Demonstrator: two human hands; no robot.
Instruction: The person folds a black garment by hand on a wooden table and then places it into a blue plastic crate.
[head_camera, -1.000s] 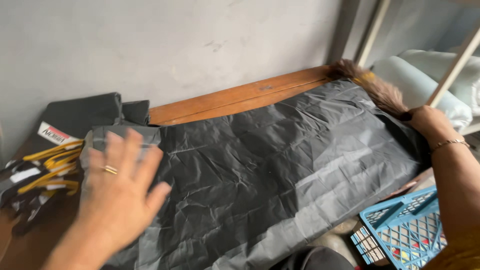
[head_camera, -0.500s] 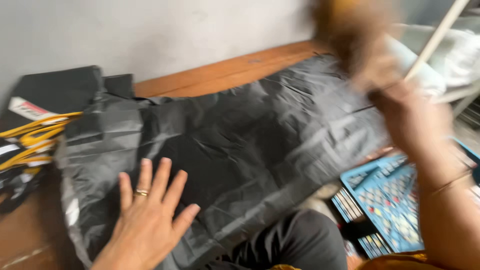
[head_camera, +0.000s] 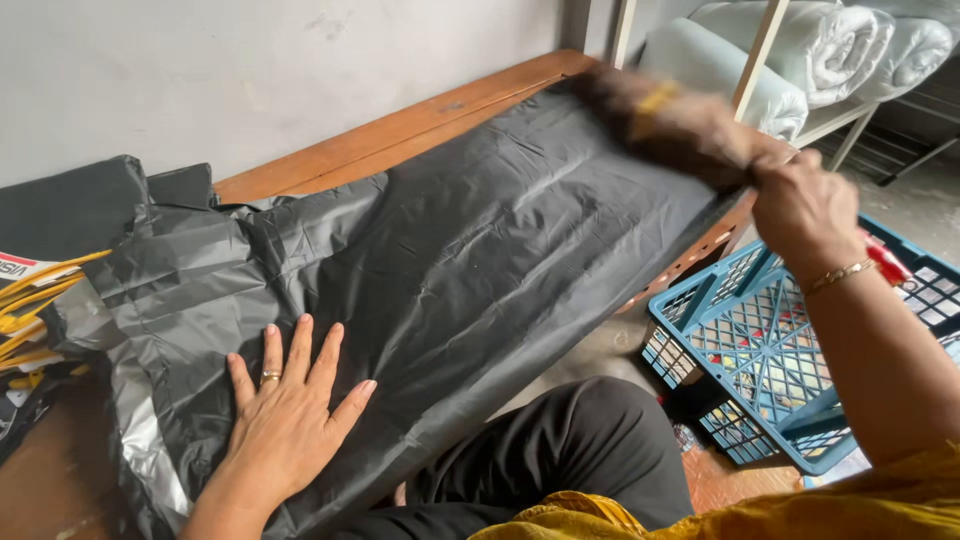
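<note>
A large black plastic sheet (head_camera: 470, 240) lies spread over a wooden bench (head_camera: 400, 130). My left hand (head_camera: 290, 420) presses flat on the sheet's near left part, fingers spread, a ring on one finger. My right hand (head_camera: 800, 205) grips the handle of a brown bristle brush (head_camera: 670, 120), which is blurred over the sheet's far right end. A red handle end (head_camera: 885, 262) sticks out behind my wrist, which wears a gold bangle.
A blue plastic crate (head_camera: 770, 350) sits on the floor at the right. Yellow-handled bags (head_camera: 30, 310) lie at the bench's left end. Rolled white bedding (head_camera: 830, 40) rests on a rack at the far right. A grey wall backs the bench. My knee (head_camera: 580, 440) is below.
My left hand slid toward me along the sheet's near edge. My right hand lifted the brush off the far end and now sweeps it over the sheet's right part.
</note>
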